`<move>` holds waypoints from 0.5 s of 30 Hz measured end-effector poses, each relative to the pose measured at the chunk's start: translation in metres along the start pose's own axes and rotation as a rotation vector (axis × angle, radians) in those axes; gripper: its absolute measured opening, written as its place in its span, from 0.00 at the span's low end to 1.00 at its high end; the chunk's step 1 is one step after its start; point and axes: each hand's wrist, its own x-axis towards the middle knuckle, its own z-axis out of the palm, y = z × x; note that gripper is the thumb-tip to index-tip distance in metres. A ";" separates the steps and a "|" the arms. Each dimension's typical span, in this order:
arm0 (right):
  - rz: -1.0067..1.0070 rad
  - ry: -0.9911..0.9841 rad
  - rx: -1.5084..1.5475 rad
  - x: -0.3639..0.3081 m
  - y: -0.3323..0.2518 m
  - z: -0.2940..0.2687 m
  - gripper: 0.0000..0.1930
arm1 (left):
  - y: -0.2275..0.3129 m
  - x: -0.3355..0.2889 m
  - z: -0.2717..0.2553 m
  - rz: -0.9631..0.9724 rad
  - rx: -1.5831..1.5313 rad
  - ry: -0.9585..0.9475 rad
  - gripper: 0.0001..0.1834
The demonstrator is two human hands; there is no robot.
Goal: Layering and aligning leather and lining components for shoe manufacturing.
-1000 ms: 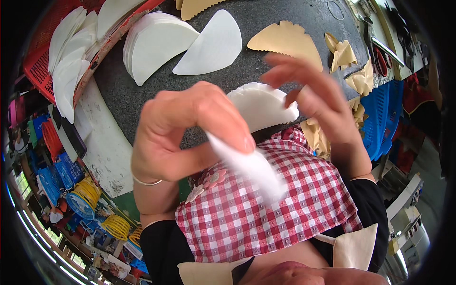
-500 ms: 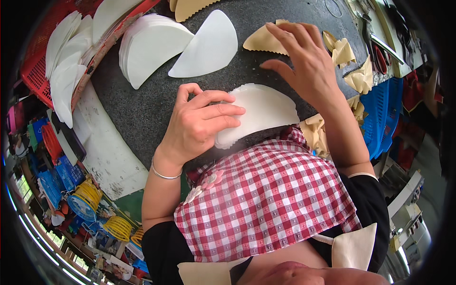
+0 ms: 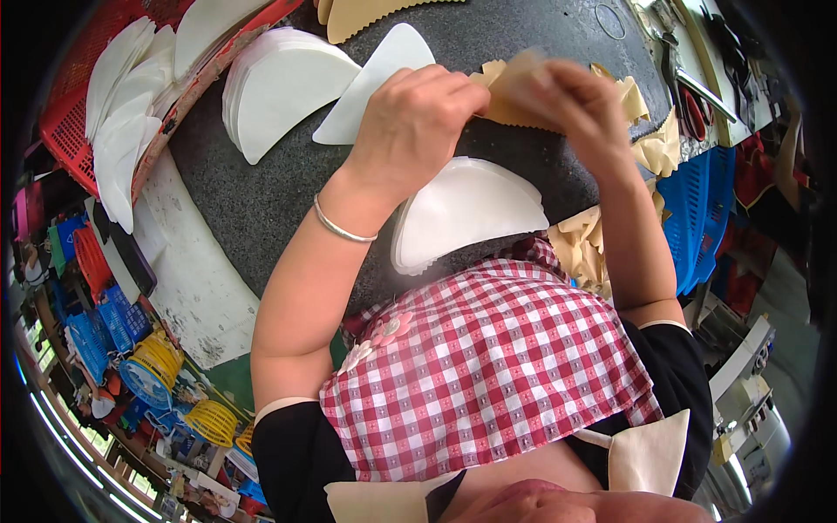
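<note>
Over the dark worktop (image 3: 279, 196), my left hand (image 3: 418, 122) reaches across a white curved piece (image 3: 397, 57). Its fingertips pinch the left end of a tan zigzag-edged piece (image 3: 514, 105), which looks like paper or thin sheet. At the other side, my right hand (image 3: 593, 113) has its fingers drawn together on that piece's upper right part; the hand and the raised part are blurred by motion. Close to my body lies a stack of white curved pieces (image 3: 471, 209), touched by neither hand. Another white stack (image 3: 288, 87) sits at the far left.
A red basket (image 3: 74, 144) of white pieces stands at the left. Crumpled tan scraps (image 3: 580, 248) lie along the right edge, near a blue basket (image 3: 697, 213). More tan zigzag pieces (image 3: 357, 17) are at the far edge. Scissors (image 3: 695, 109) lie at the right.
My left hand has left the near white stack and moved up and right to the tan piece. My right hand has closed from spread fingers onto the tan piece, part of which is now raised.
</note>
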 end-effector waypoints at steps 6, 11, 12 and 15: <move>-0.670 0.635 -0.455 0.000 -0.057 -0.044 0.08 | 0.015 0.005 -0.015 0.121 0.209 0.029 0.14; -1.043 -0.009 -0.762 -0.001 -0.063 0.011 0.17 | 0.045 -0.016 -0.046 -0.416 -0.886 -0.032 0.09; -1.045 0.001 -0.719 -0.002 -0.058 0.017 0.16 | 0.049 -0.019 -0.047 -0.471 -0.998 0.004 0.09; -0.845 -0.093 -0.568 -0.009 -0.065 0.027 0.14 | 0.060 -0.025 -0.055 -0.570 -1.008 0.041 0.09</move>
